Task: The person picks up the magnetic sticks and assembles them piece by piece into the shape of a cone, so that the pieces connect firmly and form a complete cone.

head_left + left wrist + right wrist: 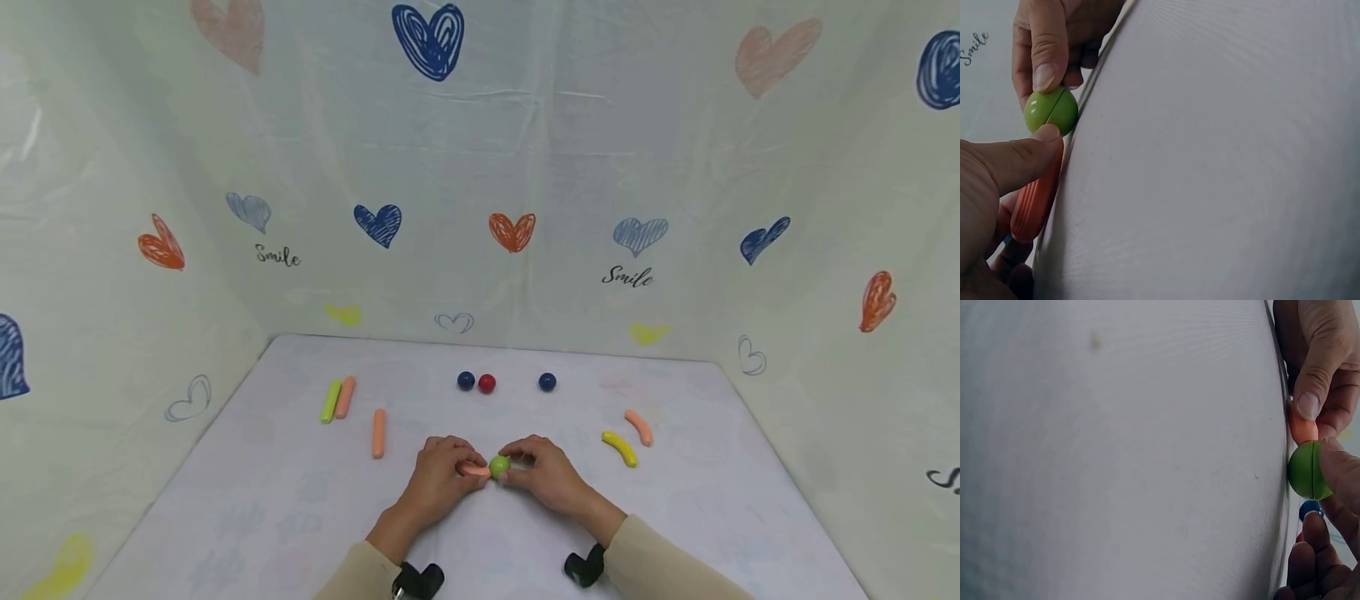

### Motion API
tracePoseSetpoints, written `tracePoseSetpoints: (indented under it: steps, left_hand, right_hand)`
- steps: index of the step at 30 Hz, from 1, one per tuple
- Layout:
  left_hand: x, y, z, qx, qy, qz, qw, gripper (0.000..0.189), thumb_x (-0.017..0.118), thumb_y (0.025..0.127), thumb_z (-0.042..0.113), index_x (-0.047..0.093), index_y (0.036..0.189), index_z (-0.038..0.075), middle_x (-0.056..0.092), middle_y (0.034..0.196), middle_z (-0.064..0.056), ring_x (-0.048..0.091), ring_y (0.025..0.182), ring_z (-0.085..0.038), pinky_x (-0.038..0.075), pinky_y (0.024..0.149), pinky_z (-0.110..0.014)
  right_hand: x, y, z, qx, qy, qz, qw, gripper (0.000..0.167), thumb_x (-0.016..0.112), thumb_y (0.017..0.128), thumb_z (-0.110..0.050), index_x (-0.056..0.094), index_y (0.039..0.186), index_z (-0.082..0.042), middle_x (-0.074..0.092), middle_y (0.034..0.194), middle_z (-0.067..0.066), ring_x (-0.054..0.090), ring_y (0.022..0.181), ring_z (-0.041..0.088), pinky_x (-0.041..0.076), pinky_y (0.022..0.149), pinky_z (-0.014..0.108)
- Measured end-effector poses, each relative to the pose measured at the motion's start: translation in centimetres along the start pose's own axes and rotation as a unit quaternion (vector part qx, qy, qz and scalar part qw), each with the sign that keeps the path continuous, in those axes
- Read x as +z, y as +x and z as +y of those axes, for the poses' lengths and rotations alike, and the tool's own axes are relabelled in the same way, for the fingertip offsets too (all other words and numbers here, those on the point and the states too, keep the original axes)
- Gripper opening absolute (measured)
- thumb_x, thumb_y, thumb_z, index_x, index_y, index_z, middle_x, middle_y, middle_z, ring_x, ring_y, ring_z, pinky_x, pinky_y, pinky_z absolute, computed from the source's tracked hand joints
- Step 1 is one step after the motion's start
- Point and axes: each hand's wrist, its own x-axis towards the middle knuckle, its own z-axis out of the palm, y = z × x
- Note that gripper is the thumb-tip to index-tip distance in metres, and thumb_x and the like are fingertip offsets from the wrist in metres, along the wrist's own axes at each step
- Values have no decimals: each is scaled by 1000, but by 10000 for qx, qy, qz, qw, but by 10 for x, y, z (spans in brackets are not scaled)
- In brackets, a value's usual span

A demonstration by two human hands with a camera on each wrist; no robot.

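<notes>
Near the front middle of the table, my left hand (pixel 442 473) pinches a short orange toy rod (pixel 1036 203) between thumb and fingers. My right hand (pixel 553 477) pinches a green ball (pixel 498 467), which has a thin seam around it in the left wrist view. The rod's end meets the ball, and my left thumb tip lies over that spot in the left wrist view. Part of the rod is hidden behind the left fingers in the head view. Both hands stay low, close over the white tabletop.
Back left lie a green rod (pixel 330 402) and an orange rod (pixel 346 397), with another orange rod (pixel 378 433) nearer. A blue ball (pixel 466 381), red ball (pixel 487 383) and second blue ball (pixel 547 382) sit behind. Curved yellow (pixel 619 448) and orange pieces (pixel 639 427) lie right.
</notes>
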Motion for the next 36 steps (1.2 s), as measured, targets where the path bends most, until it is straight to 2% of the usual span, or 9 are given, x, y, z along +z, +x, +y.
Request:
tracePoseSetpoints:
  steps: [5,10,17,21,24,28,32,34,36]
  left_hand:
    - [0,1,2,-31,-5,-4,10000,13,88,87,24,81,97,22,69,107,5,54,111,-22,40,96,-47]
    - [1,0,0,-88,14,42,10000,14,88,86,24,80,97,23,69,106,7,54,111,-21,41,96,-45]
    - [2,-1,-2,-44,-51,95,9999,14,89,85,23,80,96,23,68,105,8,54,110,-20,41,94,-42]
    - [4,0,-4,-31,8,134,9999,14,89,85,23,80,95,24,69,105,8,54,110,-20,41,94,-42]
    - [4,0,-4,-55,34,121,9999,14,89,85,24,80,95,25,68,106,8,54,110,-20,41,95,-43]
    - [5,0,-4,-106,7,67,9999,14,89,85,25,80,95,25,68,105,9,54,111,-20,41,95,-43]
    - [5,-1,-4,-115,-9,58,9999,14,90,85,24,80,94,26,67,104,10,53,111,-19,41,94,-42]
    - [5,-1,-4,-107,11,66,9999,14,90,85,24,80,94,26,67,104,11,53,110,-19,41,94,-42]
    - [5,-1,-3,-96,6,64,9999,14,90,85,24,80,95,26,67,104,11,54,110,-19,42,94,-42]
  right_hand:
    - [-6,-3,3,-12,100,-11,9999,32,82,92,-31,76,121,-18,70,115,-3,59,109,19,47,97,41]
    - [-21,-11,8,173,310,168,9992,35,79,95,-29,74,127,-17,70,121,-1,60,109,18,51,92,32]
    - [-59,-31,23,741,566,1181,9886,36,80,94,-19,74,129,-17,71,128,5,61,113,20,55,85,23]
    - [-84,-45,34,877,352,1638,9820,40,79,96,-18,71,134,-11,69,134,12,61,120,26,53,87,21]
    - [-97,-54,41,989,-34,1839,9780,41,77,98,-19,69,137,-8,62,147,16,60,126,29,50,92,19]
    - [-105,-63,50,1169,-475,1949,9727,44,77,98,-21,67,139,-7,56,154,17,59,130,32,51,97,30]
    - [-106,-66,57,1364,-655,1832,9714,50,77,98,-29,65,142,-7,61,149,19,58,133,38,51,102,48]
    - [-104,-66,59,1475,-628,1770,9711,52,77,98,-32,64,143,-8,62,148,19,58,132,39,51,100,50]
    - [-102,-65,61,1570,-562,1743,9705,52,77,97,-32,65,143,-10,61,148,19,59,129,38,52,96,46]
